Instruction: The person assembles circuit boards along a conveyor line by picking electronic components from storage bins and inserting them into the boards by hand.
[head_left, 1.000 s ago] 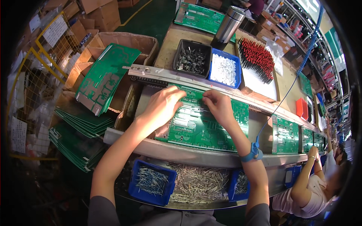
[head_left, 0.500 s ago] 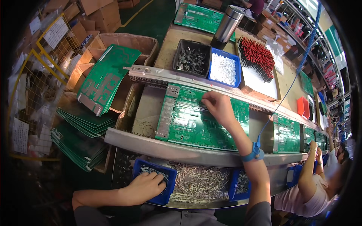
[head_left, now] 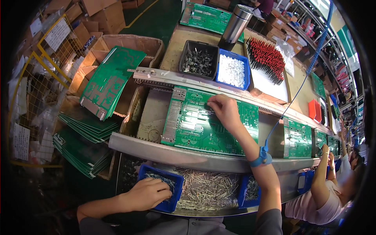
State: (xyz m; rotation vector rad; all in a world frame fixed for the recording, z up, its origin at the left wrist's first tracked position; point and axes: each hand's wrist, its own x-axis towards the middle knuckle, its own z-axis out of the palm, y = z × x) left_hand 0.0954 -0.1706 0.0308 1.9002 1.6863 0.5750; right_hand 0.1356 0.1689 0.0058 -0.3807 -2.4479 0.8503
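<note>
A large green circuit board (head_left: pixel 196 129) lies between the two metal rails in front of me. Over its upper middle, my right hand (head_left: pixel 226 111) has thumb and forefinger pinched close to the board surface; anything between the tips is too small to make out. A blue band (head_left: pixel 261 156) with a coiled cord circles that wrist. At lower left, my left hand (head_left: pixel 149 193) rests over a blue bin (head_left: pixel 178 192) of small thin-leaded parts, its fingers curled. What those fingertips hold, if anything, is hidden. Beside the bin lies a heap of loose, pale, wire-leaded parts (head_left: pixel 209 190).
Beyond the far rail (head_left: pixel 168 80) stand a black tray (head_left: pixel 182 64), a blue tray (head_left: pixel 248 76) of white pieces, a steel flask (head_left: pixel 235 27) and many red-topped parts (head_left: pixel 268 58). Stacked boards (head_left: pixel 111 84) lean in a carton at left. Another person (head_left: pixel 317 196) works at right.
My right hand has slid slightly left over the board, its fingertips still pinched. The left hand has shifted slightly upward at the blue bin, its fingers curling more.
</note>
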